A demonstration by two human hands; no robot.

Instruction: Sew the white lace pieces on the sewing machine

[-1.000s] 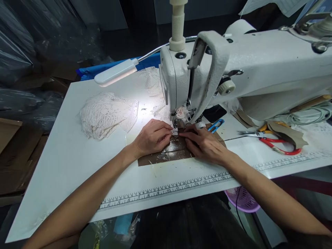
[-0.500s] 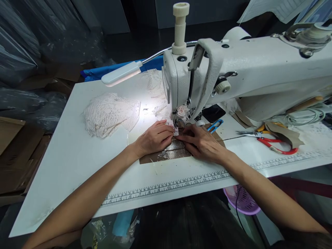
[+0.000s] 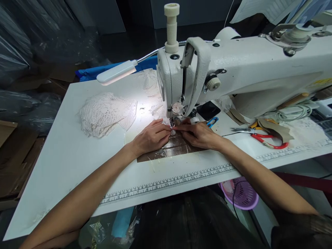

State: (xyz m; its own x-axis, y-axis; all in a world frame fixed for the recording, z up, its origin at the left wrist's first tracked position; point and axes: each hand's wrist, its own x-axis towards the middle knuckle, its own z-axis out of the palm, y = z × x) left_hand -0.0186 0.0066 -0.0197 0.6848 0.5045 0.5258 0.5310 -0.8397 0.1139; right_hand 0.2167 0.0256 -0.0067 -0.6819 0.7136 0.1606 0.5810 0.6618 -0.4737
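Both hands work at the needle area of a white sewing machine (image 3: 233, 65). My left hand (image 3: 151, 136) lies left of the presser foot, its fingertips closed on the edge of a small piece of pale lace (image 3: 173, 131). From the right, my right hand (image 3: 198, 133) reaches in, index finger stretched to the same lace and the other fingers curled under. Beneath the hands is a brown, shiny plate (image 3: 168, 150) taped to the table. A pale fabric rosette (image 3: 177, 108) sits on the machine head above the needle.
White lace is piled (image 3: 103, 114) on the table's left, under a lamp (image 3: 116, 72). To the right lie blue thread snips (image 3: 212, 122), a black phone-like object (image 3: 208, 110) and red-handled scissors (image 3: 269, 141). A printed ruler (image 3: 166, 185) runs along the front edge; a purple basket (image 3: 242, 197) is below.
The view has shifted slightly, so the machine appears further left. My right hand's index finger has moved closer to the left fingertips at the lace. My left hand keeps its hold.
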